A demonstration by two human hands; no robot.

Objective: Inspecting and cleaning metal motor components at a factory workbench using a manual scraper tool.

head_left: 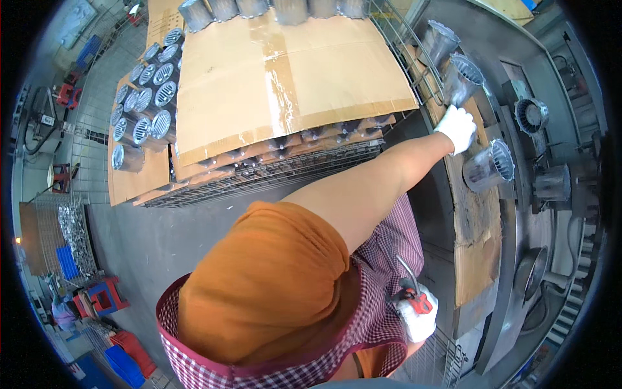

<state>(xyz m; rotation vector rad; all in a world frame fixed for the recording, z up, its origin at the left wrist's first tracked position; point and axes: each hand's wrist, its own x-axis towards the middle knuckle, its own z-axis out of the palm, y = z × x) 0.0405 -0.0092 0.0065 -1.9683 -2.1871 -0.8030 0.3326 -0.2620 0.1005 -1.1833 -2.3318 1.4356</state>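
Observation:
My left hand (457, 129), in a white glove, reaches far across to the bench. Its fingers are closed at the lower end of a grey metal cup-shaped casting (461, 79) with a toothed rim. A similar casting (489, 166) lies tilted just nearer than this hand, and another casting (440, 43) stands beyond it. Close to my checked apron, my gloved right hand (418, 318) is wrapped round a red-handled tool (418, 302) with a bent metal shaft.
Cardboard (350, 71) covers stacked castings in a wire cage (259, 178); several castings stand on top at the back. More slotted castings (161, 124) fill cardboard at left. Worn board (476, 259) lines the bench edge. Machinery with another casting (531, 115) stands at right.

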